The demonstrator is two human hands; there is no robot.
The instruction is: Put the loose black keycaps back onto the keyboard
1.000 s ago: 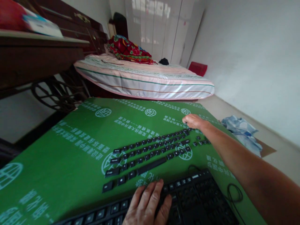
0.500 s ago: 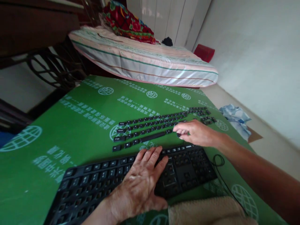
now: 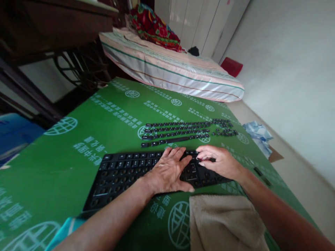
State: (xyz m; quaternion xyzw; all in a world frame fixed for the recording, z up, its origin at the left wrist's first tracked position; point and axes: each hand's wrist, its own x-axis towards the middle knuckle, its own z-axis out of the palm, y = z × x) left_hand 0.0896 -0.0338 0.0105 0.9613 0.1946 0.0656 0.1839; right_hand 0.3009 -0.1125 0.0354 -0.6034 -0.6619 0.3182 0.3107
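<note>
A black keyboard (image 3: 125, 172) lies on the green board near me, with top-row keys in place and many lower positions bare of caps. My left hand (image 3: 170, 172) rests flat across its middle, fingers spread. Over the keyboard's right part, my right hand (image 3: 220, 161) is pinched on a small black keycap (image 3: 200, 160), largely hidden by the fingertips. Beyond the keyboard, loose keycaps (image 3: 178, 133) lie in rows, one holding the long space bar (image 3: 178, 139). More loose keycaps (image 3: 222, 122) cluster at the right end of the rows.
A brown folded cloth (image 3: 225, 219) lies at the front edge of the green board (image 3: 104, 118). Past the board stands a bed (image 3: 167, 66) with striped bedding. Something blue (image 3: 13, 132) is at the left, and a pale wall (image 3: 293, 69) rises at the right.
My right hand has come from beside the keycap rows down to the keyboard's upper right part, still pinching. My left hand remains on the keyboard. The view has shifted.
</note>
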